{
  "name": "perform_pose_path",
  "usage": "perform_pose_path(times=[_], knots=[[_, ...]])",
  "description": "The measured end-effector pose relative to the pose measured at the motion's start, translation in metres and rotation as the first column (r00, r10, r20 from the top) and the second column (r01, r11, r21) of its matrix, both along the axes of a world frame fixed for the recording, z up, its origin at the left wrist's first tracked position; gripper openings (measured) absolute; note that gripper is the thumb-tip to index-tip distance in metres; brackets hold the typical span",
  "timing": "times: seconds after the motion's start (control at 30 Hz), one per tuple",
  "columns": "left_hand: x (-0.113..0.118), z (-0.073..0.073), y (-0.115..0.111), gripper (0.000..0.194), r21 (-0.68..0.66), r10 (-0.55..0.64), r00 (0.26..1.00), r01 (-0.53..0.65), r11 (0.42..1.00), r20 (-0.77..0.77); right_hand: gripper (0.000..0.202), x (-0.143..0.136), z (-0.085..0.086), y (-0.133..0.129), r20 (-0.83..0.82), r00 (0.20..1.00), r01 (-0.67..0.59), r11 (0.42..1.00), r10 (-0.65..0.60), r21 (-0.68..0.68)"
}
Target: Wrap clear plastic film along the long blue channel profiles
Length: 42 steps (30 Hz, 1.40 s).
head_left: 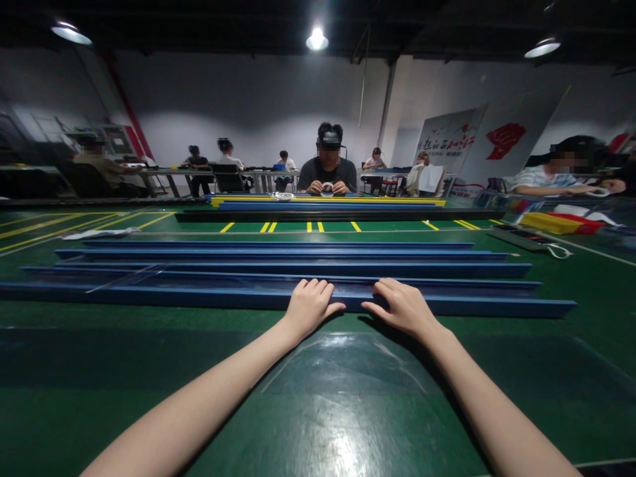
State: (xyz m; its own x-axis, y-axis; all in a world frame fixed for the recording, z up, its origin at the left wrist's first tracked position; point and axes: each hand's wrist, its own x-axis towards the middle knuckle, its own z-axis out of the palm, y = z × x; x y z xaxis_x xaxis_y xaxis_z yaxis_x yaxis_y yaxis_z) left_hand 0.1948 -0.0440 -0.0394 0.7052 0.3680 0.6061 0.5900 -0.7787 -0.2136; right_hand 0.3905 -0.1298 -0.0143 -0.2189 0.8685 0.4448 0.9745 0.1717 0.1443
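Both of my hands are on the nearest long blue channel strip [199, 295], which lies crosswise on the green table. My left hand [311, 308] hooks its fingers over the strip's near wall, with the thumb on the side toward me. A short gap to the right, my right hand [400, 305] grips the same wall, its thumb pointing left. Fingertips of both hands are partly hidden inside the channel. Between my forearms and across the near table lies a clear plastic sheet [342, 364], flat and shiny under the light.
More blue channels [348, 269] lie parallel beyond, with a black strip [318, 216] and a yellow strip [417, 201] farther off. Opposite me sits a person [325, 169] holding a small roll. A phone-like grey device [521, 237] and a yellow tray [551, 222] are at right.
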Motion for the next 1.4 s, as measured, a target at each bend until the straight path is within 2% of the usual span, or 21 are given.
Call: perform_pose_path(times=[0.17, 0.4, 0.67, 0.93, 1.13, 1.4], knots=[[0.000, 0.000, 0.000, 0.039, -0.003, 0.004, 1.000, -0.004, 1.000, -0.001, 0.029, -0.008, -0.004, 0.008, 0.038, 0.999, -0.028, 0.999, 0.026, 0.045], [0.000, -0.001, 0.001, 0.041, -0.029, -0.001, 1.000, 0.001, 1.000, -0.009, 0.029, -0.006, 0.001, 0.009, 0.095, 0.995, -0.010, 1.000, 0.010, -0.007], [0.000, 0.003, 0.001, 0.038, 0.002, -0.137, 0.989, 0.137, 0.991, -0.047, 0.028, 0.003, 0.008, 0.003, 0.046, 0.997, 0.067, 0.995, -0.064, -0.080], [-0.001, 0.003, 0.000, 0.038, -0.004, -0.074, 0.997, 0.074, 0.997, -0.030, 0.029, 0.026, 0.009, -0.008, -0.006, 0.988, 0.151, 0.985, -0.152, -0.085], [0.000, 0.002, 0.001, 0.037, 0.000, -0.045, 0.997, 0.046, 0.999, -0.055, 0.029, 0.028, 0.008, -0.010, -0.016, 0.985, 0.171, 0.982, -0.173, -0.077], [0.001, -0.001, 0.002, 0.034, -0.022, -0.062, 0.998, 0.061, 0.998, -0.026, 0.027, 0.028, 0.003, -0.008, 0.011, 0.993, 0.121, 0.990, -0.121, -0.069]])
